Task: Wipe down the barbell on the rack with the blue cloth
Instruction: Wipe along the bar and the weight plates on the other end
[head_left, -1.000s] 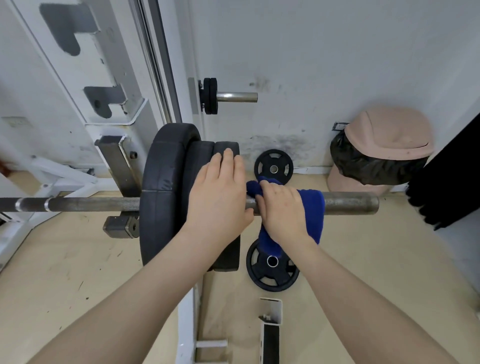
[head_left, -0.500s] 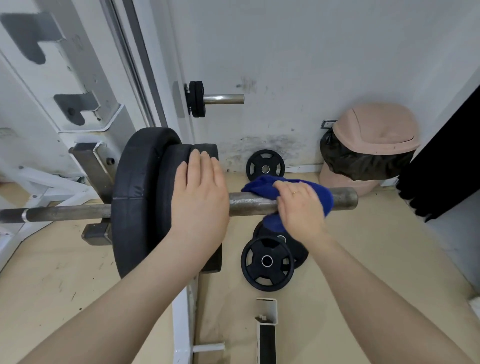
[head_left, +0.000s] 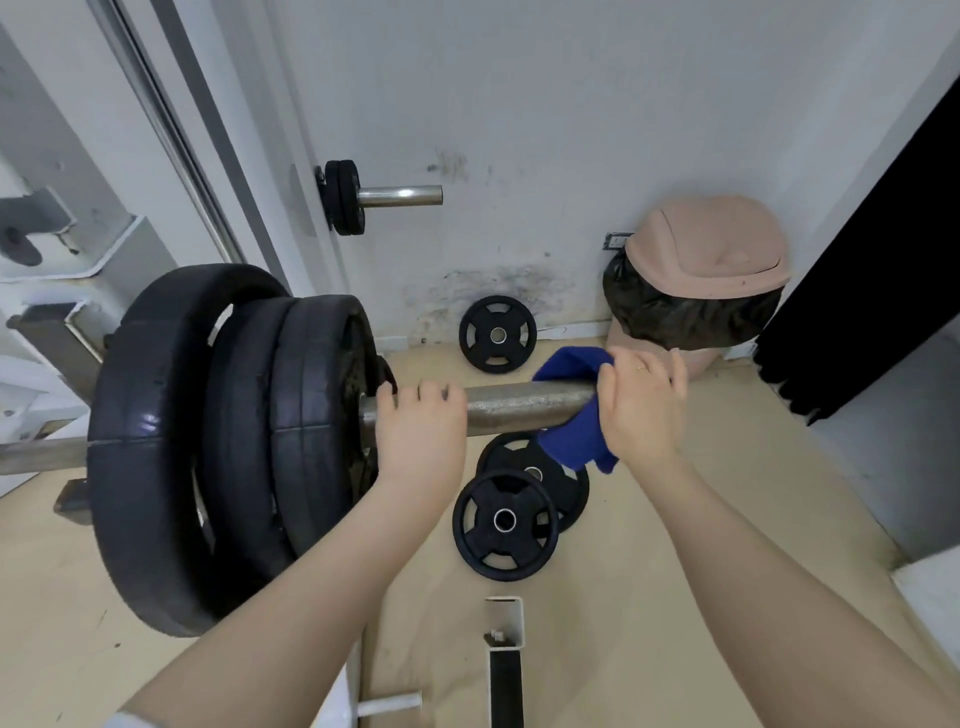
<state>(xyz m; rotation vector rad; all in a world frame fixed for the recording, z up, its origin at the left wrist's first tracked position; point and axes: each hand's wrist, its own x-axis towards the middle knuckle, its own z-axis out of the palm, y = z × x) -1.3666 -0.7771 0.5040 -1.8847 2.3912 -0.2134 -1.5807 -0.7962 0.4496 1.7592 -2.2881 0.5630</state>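
The barbell lies across the white rack, its grey steel sleeve (head_left: 524, 402) pointing right. Three black plates (head_left: 228, 436) are loaded on it. My left hand (head_left: 421, 431) grips the sleeve just outside the plates. My right hand (head_left: 641, 405) clasps the blue cloth (head_left: 574, 410) around the sleeve's outer end, hiding the tip. The cloth bunches above the bar and hangs below it.
Two small black plates (head_left: 506, 522) lie stacked on the tan floor under the sleeve; another (head_left: 497, 334) leans on the wall. A pink bin (head_left: 706, 249) with a black liner stands at right beside a black curtain (head_left: 883, 270). A white rack foot (head_left: 505, 623) lies below.
My right hand slid the cloth outward along the sleeve to its end. My left hand came off the plate face and closed on the sleeve beside the plates.
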